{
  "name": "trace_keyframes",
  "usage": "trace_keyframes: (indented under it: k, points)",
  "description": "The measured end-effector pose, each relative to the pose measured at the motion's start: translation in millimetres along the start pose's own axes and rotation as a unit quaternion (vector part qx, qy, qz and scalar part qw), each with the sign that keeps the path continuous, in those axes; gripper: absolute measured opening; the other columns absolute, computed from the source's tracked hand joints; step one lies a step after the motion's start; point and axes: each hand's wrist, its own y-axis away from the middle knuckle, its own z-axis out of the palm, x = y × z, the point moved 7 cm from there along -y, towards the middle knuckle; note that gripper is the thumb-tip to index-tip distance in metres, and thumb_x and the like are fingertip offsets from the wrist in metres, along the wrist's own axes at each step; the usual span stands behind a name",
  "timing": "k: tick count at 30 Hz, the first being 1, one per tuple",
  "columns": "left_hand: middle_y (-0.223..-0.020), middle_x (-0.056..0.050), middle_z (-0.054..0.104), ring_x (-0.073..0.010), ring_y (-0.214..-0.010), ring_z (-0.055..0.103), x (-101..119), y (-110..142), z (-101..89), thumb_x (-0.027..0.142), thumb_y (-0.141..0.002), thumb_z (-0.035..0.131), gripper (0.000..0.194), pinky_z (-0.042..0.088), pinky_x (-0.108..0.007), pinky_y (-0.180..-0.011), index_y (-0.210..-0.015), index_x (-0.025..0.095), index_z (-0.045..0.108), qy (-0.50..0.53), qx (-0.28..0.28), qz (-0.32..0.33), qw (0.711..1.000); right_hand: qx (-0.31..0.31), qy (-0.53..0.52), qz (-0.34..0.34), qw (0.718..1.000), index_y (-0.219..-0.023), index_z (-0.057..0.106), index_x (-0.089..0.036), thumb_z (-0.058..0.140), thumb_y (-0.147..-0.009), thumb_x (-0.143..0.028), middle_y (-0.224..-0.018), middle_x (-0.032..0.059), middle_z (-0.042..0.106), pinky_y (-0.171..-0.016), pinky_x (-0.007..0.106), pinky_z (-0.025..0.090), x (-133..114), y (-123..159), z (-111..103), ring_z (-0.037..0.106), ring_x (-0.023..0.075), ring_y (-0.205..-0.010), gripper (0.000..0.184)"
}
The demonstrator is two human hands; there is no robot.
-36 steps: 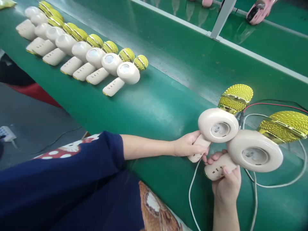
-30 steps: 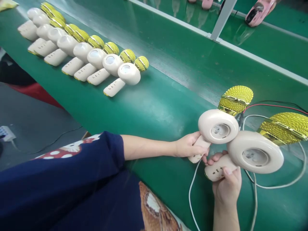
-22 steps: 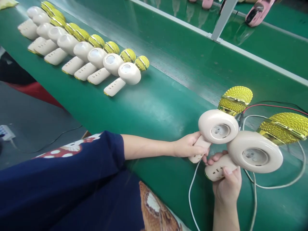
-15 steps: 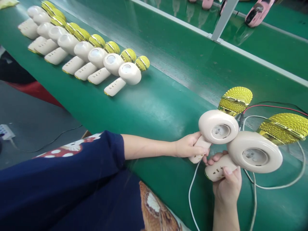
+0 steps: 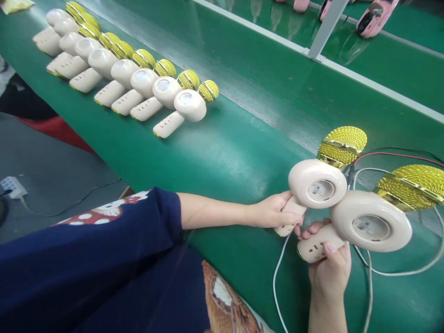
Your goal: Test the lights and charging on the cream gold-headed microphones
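The left hand [image 5: 270, 212] clenches the handle of one microphone [image 5: 317, 184] and the right hand [image 5: 328, 273] grasps another microphone [image 5: 369, 226], their bodies touching, over the green table [image 5: 243, 152] beside a white cable [image 5: 275, 286]. A row of microphones [image 5: 190, 105] lies well apart, with open table between it and the hands; a metal rail [image 5: 374, 78] runs along the far edge.

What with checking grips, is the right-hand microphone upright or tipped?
Tipped: the microphone slants across the right hand, handle low, gold grille raised at upper right.
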Motion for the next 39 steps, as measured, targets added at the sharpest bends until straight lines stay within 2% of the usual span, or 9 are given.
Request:
trace_keyframes:
  k: [9,26,39]
  points:
    - [-0.077,0.001,0.060,-0.0145,-0.064,0.065,-1.3,0.1,-1.0,0.032,-0.075,0.070,0.037,0.054,-0.030,-0.060,-0.093,0.017,0.042,-0.003,0.001,0.003,1.000,-0.016,0.007,-0.003,1.000,-0.095,0.060,-0.020,0.058,-0.078,-0.031,-0.080,0.0019,0.057,-0.063,0.035,0.048,-0.2,-0.8,0.6,0.054,0.0175,-0.069,0.020]
    - [-0.076,0.001,0.060,-0.0146,-0.064,0.065,-2.9,-0.3,-0.4,0.042,-0.072,0.073,0.044,0.054,-0.029,-0.060,-0.093,0.018,0.042,0.009,0.003,-0.010,1.000,0.002,0.003,0.000,1.000,-0.100,0.058,-0.020,0.059,-0.076,-0.030,-0.079,0.0021,0.057,-0.062,0.037,0.049,0.3,-0.5,-0.5,0.055,0.0180,-0.067,0.026]
    - [-0.077,0.001,0.060,-0.0146,-0.066,0.065,-5.3,0.3,-1.5,0.039,-0.072,0.073,0.043,0.053,-0.029,-0.062,-0.095,0.018,0.043,0.000,0.005,-0.016,1.000,0.004,0.000,0.001,1.000,-0.094,0.058,-0.020,0.060,-0.074,-0.029,-0.078,0.0022,0.058,-0.058,0.036,0.050,0.8,-0.7,-0.8,0.056,0.0180,-0.066,0.022]
